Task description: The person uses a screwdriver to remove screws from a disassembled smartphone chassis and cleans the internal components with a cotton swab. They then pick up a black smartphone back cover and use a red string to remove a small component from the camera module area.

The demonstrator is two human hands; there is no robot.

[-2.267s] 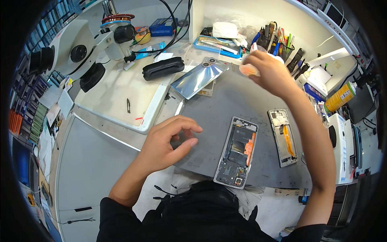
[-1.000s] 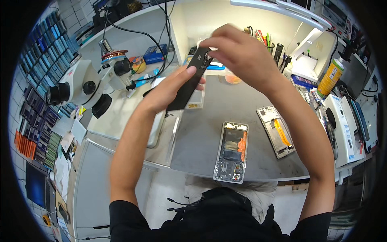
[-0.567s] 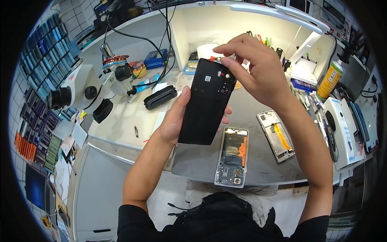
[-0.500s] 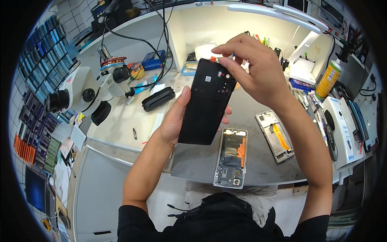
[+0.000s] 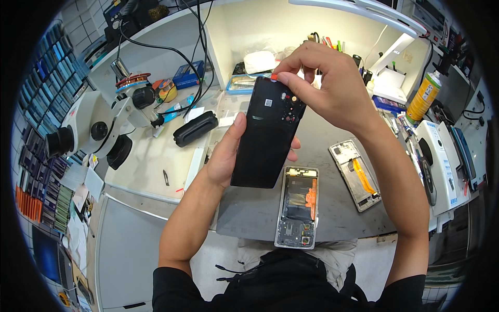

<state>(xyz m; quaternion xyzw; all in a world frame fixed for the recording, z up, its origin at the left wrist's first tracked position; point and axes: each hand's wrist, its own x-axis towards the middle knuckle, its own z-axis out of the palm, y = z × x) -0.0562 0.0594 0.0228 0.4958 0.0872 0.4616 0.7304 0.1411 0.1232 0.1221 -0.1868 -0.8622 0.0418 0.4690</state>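
My left hand [image 5: 224,153] holds a black phone back panel [image 5: 262,148], thumb along its left edge and fingertips showing past the right edge. The panel is tilted, with a small white square label and a cluster of camera openings near its top. At its top edge is a small red tab [image 5: 274,77], pinched between the thumb and index finger of my right hand [image 5: 332,86]. Below, an opened phone [image 5: 299,210] with bare inner parts and an orange strip lies at the mat's front edge. Under my right forearm lies a silver phone frame [image 5: 343,156] with an orange flex cable.
A microscope [image 5: 99,122] stands at the left, with a black case [image 5: 196,129] and tweezers [image 5: 166,177] nearby. At the right are a yellow spray can [image 5: 423,99] and a white boxy device [image 5: 436,166]. A lit lamp [image 5: 364,13] hangs over the back.
My right thumb and index finger have closed together on the red tab; they were farther apart before. The panel stays in my left hand, and the view has shifted slightly.
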